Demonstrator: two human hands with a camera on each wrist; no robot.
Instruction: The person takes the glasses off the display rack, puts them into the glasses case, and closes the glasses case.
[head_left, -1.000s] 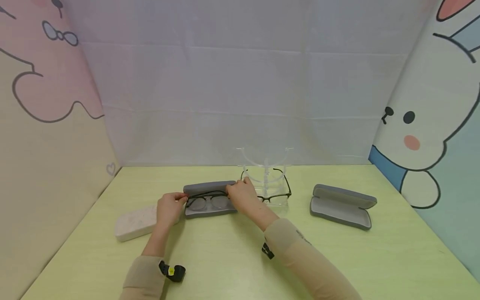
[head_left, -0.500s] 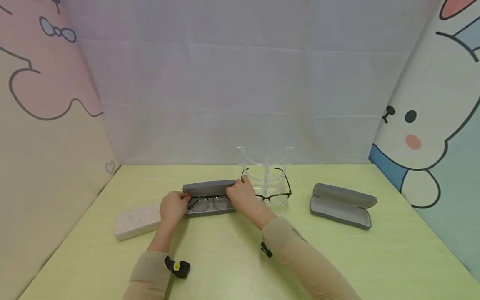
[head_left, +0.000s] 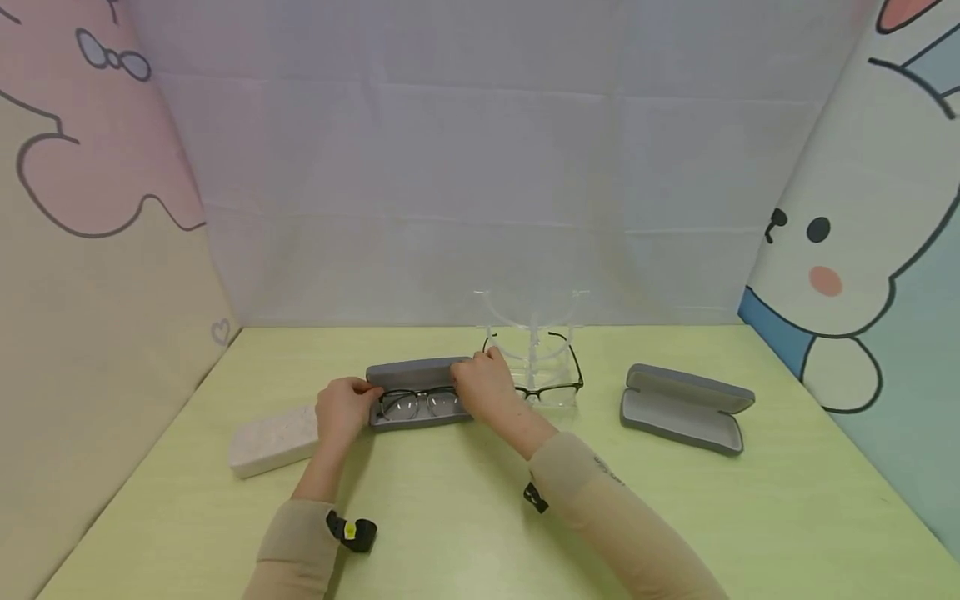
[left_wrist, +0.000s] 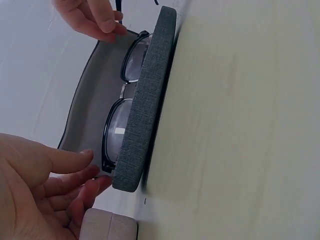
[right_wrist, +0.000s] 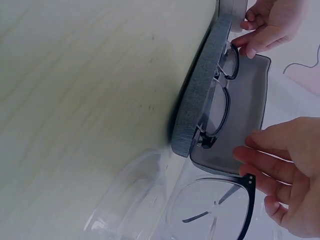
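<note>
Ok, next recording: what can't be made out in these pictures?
Pale glasses case: partly behind the left hand, head view; cut off by the bottom edge, left wrist view.
Gray glasses case holding browline eyeglasses: right end behind the right hand, head view.
Other eyeglasses at the clear display stand: picture-left lens mostly behind the right hand, head view.
Sleeve marking: too small to read, head view.
</note>
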